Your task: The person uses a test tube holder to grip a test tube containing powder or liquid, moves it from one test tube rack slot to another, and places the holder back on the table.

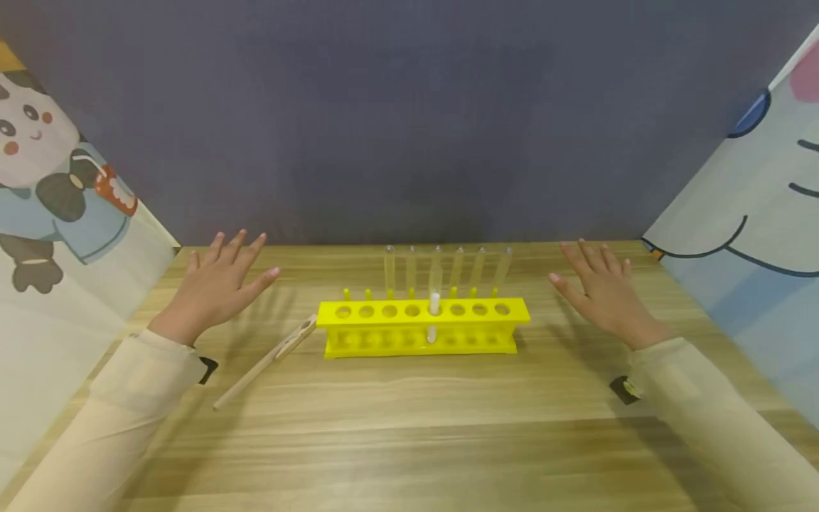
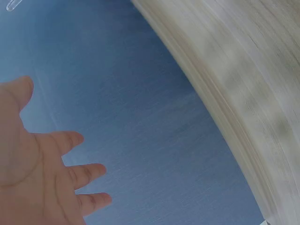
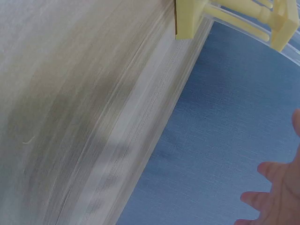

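Note:
My left hand point(image 1: 217, 295) is held palm down with spread fingers, left of a yellow test tube rack point(image 1: 422, 311) and beyond a wooden test tube holder point(image 1: 265, 361) lying aslant on the table. On the rack's other side, my right hand point(image 1: 604, 299) is likewise spread, and neither hand holds anything. One glass test tube point(image 1: 436, 281) stands in a rack hole, with something white point(image 1: 434, 304) inside. Behind it, several clear test tubes point(image 1: 389, 267) sit on the rack's back pegs, seemingly upside down. Part of the rack point(image 3: 185, 18) shows in the right wrist view.
The rack stands on a wood-grain table point(image 1: 409, 441). A dark blue-grey panel point(image 1: 409, 128) rises behind the table's back edge. Cartoon-printed white panels flank it, the left one point(image 1: 77, 299) and the right one point(image 1: 755, 235).

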`<state>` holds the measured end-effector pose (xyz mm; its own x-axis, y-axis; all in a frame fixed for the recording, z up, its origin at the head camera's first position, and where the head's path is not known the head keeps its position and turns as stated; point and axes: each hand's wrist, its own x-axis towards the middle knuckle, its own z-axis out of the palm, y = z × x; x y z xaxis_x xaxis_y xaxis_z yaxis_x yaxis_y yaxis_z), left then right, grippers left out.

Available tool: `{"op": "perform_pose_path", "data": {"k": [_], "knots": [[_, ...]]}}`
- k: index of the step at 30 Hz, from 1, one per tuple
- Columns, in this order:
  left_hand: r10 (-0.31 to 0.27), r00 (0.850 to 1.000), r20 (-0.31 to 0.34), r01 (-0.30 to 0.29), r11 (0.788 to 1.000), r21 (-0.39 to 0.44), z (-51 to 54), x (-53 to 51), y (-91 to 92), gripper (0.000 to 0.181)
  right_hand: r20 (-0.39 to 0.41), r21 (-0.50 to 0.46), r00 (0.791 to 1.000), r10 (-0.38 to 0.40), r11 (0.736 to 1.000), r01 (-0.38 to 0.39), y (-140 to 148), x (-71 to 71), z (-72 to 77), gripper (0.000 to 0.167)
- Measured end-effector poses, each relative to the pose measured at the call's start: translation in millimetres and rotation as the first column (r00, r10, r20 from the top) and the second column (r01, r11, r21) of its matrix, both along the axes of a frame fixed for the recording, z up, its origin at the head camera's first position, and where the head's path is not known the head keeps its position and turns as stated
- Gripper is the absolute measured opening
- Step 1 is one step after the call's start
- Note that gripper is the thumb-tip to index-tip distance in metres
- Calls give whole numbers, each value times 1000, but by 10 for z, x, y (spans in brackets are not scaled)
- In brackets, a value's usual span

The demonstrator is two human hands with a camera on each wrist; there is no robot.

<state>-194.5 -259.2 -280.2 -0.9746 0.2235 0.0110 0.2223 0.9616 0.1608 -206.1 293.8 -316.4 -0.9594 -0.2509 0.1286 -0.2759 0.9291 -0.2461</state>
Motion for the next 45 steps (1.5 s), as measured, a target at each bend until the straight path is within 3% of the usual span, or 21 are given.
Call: {"op": "perform_pose_path", "data": {"k": [15,23,31,38,45], "knots": [[-42,999,-21,42,999,-1,-25,13,14,79,-1,-13,998,58,998,-58,34,29,-32,73],[-90,993,-77,89,996,-16,-63,75,42,74,28,-83,991,132,988,-129,26,49,-93,82],[-120,989,-86,122,992,15,-117,141,82,70,119,-245,960,252,945,-218,-31,99,-149,76],[-109,993,-43,111,993,38,-147,159,119,70,236,-380,929,287,907,-183,-70,162,-205,72],[-105,994,16,104,994,36,-218,181,140,68,274,-430,918,285,891,-148,-179,198,-207,70]]}}
